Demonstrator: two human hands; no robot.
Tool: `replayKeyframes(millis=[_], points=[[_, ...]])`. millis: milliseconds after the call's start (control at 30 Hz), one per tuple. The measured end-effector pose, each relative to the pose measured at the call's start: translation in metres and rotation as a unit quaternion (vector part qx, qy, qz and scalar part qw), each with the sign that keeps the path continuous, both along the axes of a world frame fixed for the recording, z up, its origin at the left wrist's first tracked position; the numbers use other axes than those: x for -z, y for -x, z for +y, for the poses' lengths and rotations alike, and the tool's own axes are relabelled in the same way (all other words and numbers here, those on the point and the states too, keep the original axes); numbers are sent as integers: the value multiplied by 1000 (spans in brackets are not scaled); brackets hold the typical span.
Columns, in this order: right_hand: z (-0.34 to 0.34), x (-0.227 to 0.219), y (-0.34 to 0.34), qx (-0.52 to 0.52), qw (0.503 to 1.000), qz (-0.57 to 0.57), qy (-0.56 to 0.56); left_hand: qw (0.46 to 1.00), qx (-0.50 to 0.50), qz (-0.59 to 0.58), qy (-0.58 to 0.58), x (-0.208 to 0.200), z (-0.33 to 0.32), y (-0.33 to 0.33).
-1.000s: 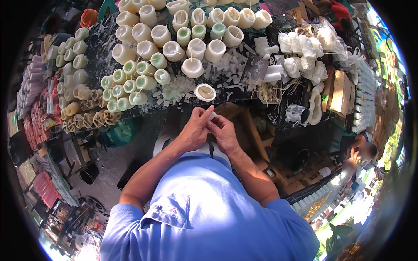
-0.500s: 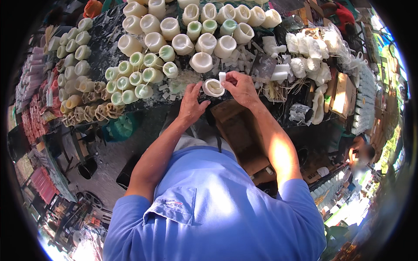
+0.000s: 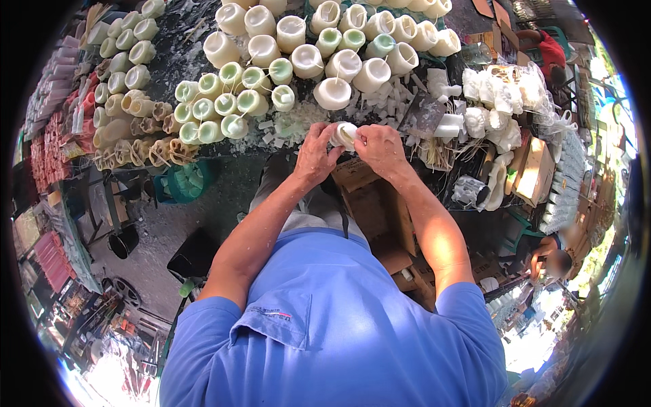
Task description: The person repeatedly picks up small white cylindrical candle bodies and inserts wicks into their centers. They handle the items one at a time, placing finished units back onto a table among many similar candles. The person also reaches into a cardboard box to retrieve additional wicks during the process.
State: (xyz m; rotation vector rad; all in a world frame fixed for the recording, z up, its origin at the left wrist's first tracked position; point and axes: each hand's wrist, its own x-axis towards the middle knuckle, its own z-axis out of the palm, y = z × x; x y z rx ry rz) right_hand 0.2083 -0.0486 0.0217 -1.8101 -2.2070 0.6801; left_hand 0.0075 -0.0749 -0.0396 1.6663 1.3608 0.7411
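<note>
At the table's near edge, a small whitish hollow candle [image 3: 346,134] is tilted between my hands, its open top facing me. My left hand [image 3: 316,154] wraps its fingers and thumb around the left side of it. Against the right side press the curled fingers of my right hand [image 3: 382,150], thumb and fingertips at the rim. Something pale shows inside the hollow, too small to make out. Just beyond my hands stands a larger white candle [image 3: 332,93] with a dished top, beside a scatter of white wax chunks [image 3: 390,102].
Rows of cream candles [image 3: 291,32] and green-tinted ones [image 3: 226,104] fill the table beyond. Brown-edged candles [image 3: 173,150] line the left front. Bagged white pieces [image 3: 498,91] and a wooden box [image 3: 537,169] lie right. Below the edge sits an open cardboard box [image 3: 371,203]. Other people are at the right.
My left hand has gone from open beside the candle to gripping it. The candle is lifted and tilted. My right hand came down to it; the white block it pinched no longer shows clearly.
</note>
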Motion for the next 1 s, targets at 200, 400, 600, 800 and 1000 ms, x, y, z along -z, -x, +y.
replayKeyframes(millis=[200, 400, 600, 800, 1000], points=[[-3, 7, 7, -37, 997, -67, -22, 1000, 3, -3, 3, 5, 1, 0], [-6, 18, 9, -26, 994, -75, -77, 999, 35, 16, 11, 6, 2, 5], [-7, 20, 7, -22, 997, -19, -68, 995, 9, -63, 72, 2, 18, 11], [-19, 7, -16, 124, 983, 124, 53, 994, 18, -35, 104, -3, 46, 7], [-27, 24, -25, 250, 864, 349, 262, 989, 27, -51, 134, -5, 49, 5]])
